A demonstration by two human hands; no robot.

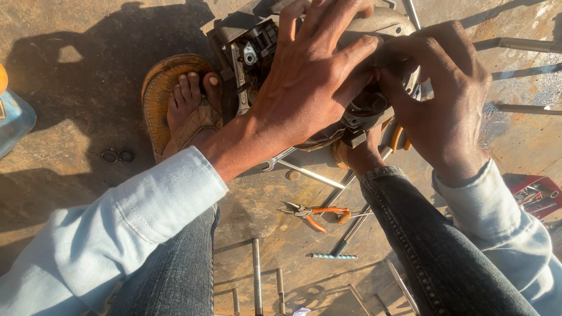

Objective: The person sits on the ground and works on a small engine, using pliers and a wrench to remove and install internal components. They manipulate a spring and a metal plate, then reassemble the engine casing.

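Observation:
A greasy metal engine part (257, 47) with dark fittings rests on the ground between my feet. My left hand (310, 76) lies spread over its top, fingers apart and pressing on the casing. My right hand (439, 99) is at its right side, fingertips pinched on a small dark piece (374, 64) next to my left thumb. What the piece is stays hidden by the fingers. My left foot in a brown sandal (175, 99) sits just left of the part.
Orange-handled pliers (316, 212) lie on the dirty ground between my knees, with a spanner (275, 161), long metal rods (256, 275) and a drill bit (333, 256) nearby. Two small rings (117, 155) lie left. A red tool tray (538, 196) sits right; a blue container (14, 120) far left.

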